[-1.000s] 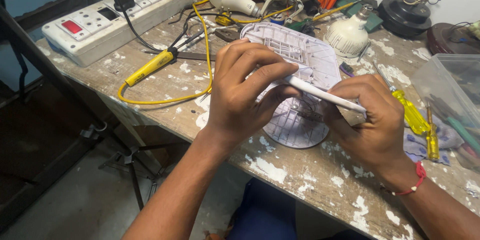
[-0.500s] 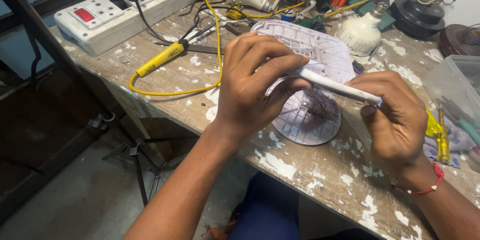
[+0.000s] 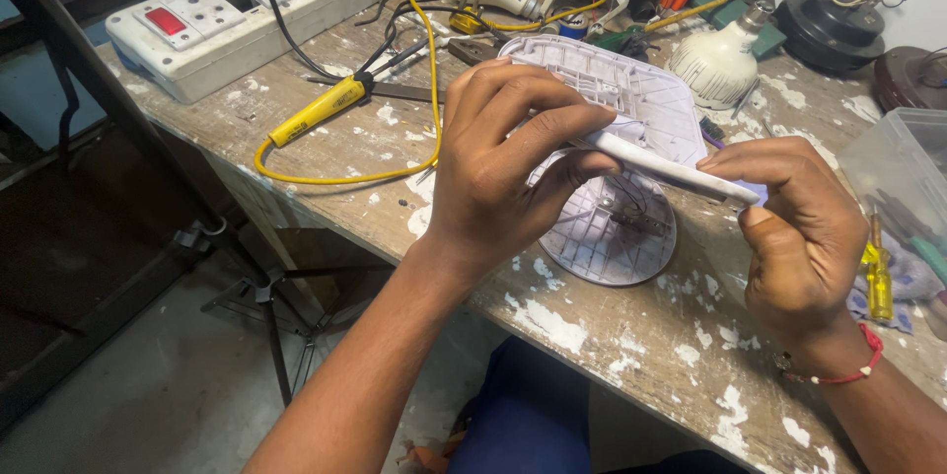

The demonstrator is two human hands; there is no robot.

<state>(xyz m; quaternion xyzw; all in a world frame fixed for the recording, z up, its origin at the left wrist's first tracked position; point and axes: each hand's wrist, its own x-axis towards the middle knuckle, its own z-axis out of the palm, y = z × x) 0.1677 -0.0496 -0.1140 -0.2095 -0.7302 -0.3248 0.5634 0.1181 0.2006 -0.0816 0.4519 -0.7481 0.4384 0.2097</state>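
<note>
My left hand (image 3: 503, 163) and my right hand (image 3: 799, 237) both grip a thin white plastic panel (image 3: 671, 166), held edge-on above the workbench (image 3: 631, 346). The left fingers pinch its left end, and the right thumb and fingers hold its right end. Under the panel lies a round white plastic housing (image 3: 617, 237) with small wires and a part inside. Behind my left hand rests a white ribbed back cover (image 3: 631, 89), partly hidden by my fingers.
A yellow-handled soldering iron (image 3: 321, 109) with a yellow cord lies at the left. A white power strip (image 3: 247, 10) sits at the back left. Two white bulbs (image 3: 720, 60), tools, a yellow screwdriver (image 3: 876, 272) and a clear plastic box (image 3: 903, 178) crowd the back and right.
Both hands have kept hold of the white panel. The right hand has shifted a little to the right along the panel's end, and the view has moved slightly.
</note>
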